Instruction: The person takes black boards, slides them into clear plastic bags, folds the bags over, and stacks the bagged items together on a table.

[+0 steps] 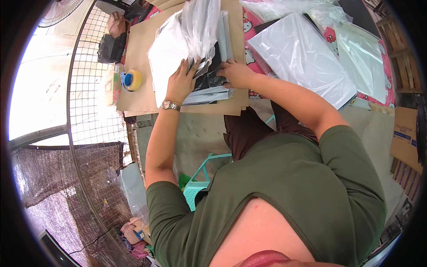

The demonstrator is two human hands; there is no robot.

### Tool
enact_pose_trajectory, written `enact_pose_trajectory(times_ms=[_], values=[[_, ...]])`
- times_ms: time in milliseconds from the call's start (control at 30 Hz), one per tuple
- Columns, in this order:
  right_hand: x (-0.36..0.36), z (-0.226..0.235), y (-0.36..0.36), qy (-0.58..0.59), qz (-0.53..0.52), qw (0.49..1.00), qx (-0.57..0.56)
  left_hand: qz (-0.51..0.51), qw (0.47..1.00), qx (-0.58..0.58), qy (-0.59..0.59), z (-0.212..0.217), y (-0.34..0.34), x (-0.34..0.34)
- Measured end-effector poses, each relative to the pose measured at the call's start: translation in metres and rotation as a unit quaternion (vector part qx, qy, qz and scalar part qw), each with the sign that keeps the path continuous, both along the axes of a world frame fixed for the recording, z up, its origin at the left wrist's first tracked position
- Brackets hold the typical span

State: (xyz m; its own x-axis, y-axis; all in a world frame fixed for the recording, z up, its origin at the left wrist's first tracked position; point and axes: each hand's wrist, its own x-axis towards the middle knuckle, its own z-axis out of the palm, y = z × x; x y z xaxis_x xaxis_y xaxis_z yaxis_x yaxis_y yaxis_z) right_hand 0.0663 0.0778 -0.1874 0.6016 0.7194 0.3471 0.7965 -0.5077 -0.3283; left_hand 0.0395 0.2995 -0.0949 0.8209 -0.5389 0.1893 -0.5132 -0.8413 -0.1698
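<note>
On brown cardboard sheets lies a heap of white plastic sheeting, with a flat black piece showing from under it. Folded grey-white strips border the black piece along its near side and its right side. My left hand rests on the plastic with its fingers spread, touching the edge where white meets black. From the right, my right hand reaches the black piece; its fingers are bent and apart on its surface. Left of the heap sits a yellow roll of tape with a blue core.
A flat pack wrapped in clear plastic lies to the right on a pink patterned cloth, beside more clear plastic bags. A wire mesh wall stands at the left. Below the table is a turquoise plastic stool.
</note>
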Motion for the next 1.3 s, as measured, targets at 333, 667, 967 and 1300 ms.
enact_pose_trajectory(times_ms=[333, 667, 967, 1300], values=[[0.02, 0.033, 0.019, 0.012, 0.15, 0.948, -0.28, -0.008, 1.0, 0.004, -0.013, 0.001, 0.003, -0.001], [0.03, 0.055, 0.009, -0.13, 0.259, 0.916, -0.279, -0.012, 1.0, 0.01, 0.006, 0.001, 0.001, -0.004], [0.038, 0.037, 0.016, -0.105, 0.287, 0.92, -0.245, -0.035, 0.999, 0.013, 0.007, 0.001, 0.0, -0.003], [0.037, 0.055, 0.001, 0.172, 0.176, 0.968, 0.056, -0.016, 1.0, 0.025, 0.002, 0.001, 0.002, -0.002]])
